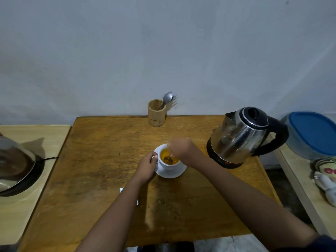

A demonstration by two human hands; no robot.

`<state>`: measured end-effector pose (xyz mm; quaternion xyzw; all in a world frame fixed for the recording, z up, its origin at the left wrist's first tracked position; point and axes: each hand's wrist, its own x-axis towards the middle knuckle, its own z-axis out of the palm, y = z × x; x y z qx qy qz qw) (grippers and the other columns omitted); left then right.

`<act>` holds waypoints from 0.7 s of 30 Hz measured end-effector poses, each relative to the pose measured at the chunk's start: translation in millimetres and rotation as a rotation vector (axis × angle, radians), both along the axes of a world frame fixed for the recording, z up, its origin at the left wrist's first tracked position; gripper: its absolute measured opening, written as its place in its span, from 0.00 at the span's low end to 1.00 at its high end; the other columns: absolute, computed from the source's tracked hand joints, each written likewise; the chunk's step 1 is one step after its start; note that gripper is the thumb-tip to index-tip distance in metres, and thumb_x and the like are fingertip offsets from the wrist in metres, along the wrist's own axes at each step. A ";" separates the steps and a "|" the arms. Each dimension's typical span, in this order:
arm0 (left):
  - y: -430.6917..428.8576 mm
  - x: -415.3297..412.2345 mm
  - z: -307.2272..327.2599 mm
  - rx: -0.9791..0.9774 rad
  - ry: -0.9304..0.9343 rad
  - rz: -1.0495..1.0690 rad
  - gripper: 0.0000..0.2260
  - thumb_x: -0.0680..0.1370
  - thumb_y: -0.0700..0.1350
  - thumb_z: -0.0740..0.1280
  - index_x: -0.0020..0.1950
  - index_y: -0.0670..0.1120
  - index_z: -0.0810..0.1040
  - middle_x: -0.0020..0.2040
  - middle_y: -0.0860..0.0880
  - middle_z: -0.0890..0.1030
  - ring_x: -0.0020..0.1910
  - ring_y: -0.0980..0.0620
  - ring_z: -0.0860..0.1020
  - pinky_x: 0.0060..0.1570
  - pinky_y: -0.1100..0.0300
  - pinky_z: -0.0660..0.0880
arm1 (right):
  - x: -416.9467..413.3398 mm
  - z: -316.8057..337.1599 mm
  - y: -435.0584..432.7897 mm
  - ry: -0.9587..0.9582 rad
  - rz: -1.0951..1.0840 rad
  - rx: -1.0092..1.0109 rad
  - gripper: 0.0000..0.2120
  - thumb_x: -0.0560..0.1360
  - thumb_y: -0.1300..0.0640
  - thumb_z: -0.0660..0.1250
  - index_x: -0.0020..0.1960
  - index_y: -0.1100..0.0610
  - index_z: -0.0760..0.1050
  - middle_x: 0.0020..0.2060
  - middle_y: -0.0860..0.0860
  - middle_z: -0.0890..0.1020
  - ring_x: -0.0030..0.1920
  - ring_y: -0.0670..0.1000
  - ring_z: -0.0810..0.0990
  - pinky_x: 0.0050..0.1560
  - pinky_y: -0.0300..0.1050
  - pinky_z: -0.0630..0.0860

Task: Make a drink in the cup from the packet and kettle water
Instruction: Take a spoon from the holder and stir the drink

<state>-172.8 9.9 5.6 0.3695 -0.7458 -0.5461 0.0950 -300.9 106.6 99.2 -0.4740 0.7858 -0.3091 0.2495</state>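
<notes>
The cup point(168, 161) stands on its saucer point(171, 172) mid-surface, full of amber liquid. Left hand point(146, 166) pinches the handle; right hand point(183, 150) is closed on a spoon point(168, 158) dipped inside. Judged fragile, hot, spill-prone: hold by the handle.

The cup point(168, 160) sits on a saucer point(171, 172) mid-table point(101, 160), a spoon point(168, 158) in it. The kettle point(241, 137) stands to its right, a utensil holder point(156, 113) behind at the table's far edge, against the wall point(163, 51).
</notes>
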 end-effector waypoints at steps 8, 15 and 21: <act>0.6 -1.6 1.5 0.001 -0.014 0.022 0.09 0.80 0.44 0.56 0.49 0.45 0.75 0.42 0.48 0.76 0.40 0.52 0.71 0.39 0.57 0.67 | -24.4 14.0 -5.2 0.055 0.188 0.228 0.10 0.78 0.55 0.59 0.47 0.59 0.75 0.42 0.60 0.83 0.44 0.56 0.80 0.48 0.53 0.77; 2.0 -1.1 1.8 -0.009 -0.023 0.016 0.08 0.80 0.44 0.55 0.47 0.46 0.74 0.40 0.49 0.75 0.38 0.53 0.70 0.37 0.57 0.65 | -16.2 -1.7 -4.9 0.128 0.060 -0.010 0.13 0.78 0.59 0.59 0.43 0.65 0.77 0.36 0.63 0.81 0.37 0.59 0.79 0.37 0.54 0.75; 2.0 -2.9 0.5 0.009 -0.011 0.025 0.08 0.80 0.43 0.56 0.46 0.45 0.73 0.38 0.50 0.74 0.37 0.52 0.69 0.37 0.56 0.64 | 2.0 -2.3 -4.3 0.081 0.108 -0.031 0.13 0.78 0.60 0.60 0.40 0.66 0.78 0.35 0.63 0.81 0.33 0.54 0.75 0.33 0.44 0.67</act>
